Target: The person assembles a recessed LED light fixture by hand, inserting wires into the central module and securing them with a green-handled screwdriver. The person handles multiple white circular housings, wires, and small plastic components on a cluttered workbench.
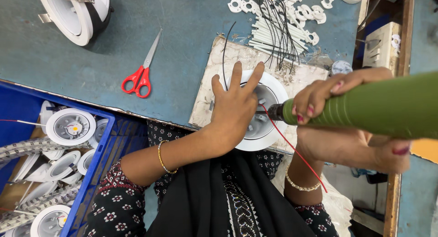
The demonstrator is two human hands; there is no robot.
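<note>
Head view, left hand: my left hand (235,107) lies flat with fingers spread on the round white lamp housing (273,88), pressing it down, not pinching anything.
Head view, right hand: my right hand (346,123) is wrapped around the green electric screwdriver (378,107), fingers curled over the barrel near its dark nose, thumb underneath.
Where the housing is: it sits on a worn pale board (214,77) at the near edge of the blue-grey table (91,54), just in front of me.
Tool tip: the nose points into the open back of the housing, right beside my left fingers; whether the bit sits on a screw I cannot tell, my hand hides it.
Wire: a red wire (292,145) runs out of the housing down toward my lap.
Done so far, I judge: the blue crate (98,173) on my left holds several white lamps (70,126) that look assembled, so a batch is finished.
Left to do, I judge: this housing looks mid-fastening, and the loose white clips (315,15), white tubes (273,36) and black wires (273,18) at the far side suggest more units wait.
Idle: red scissors (141,72) lie apart; another white lamp (75,11) sits at the far left corner.
</note>
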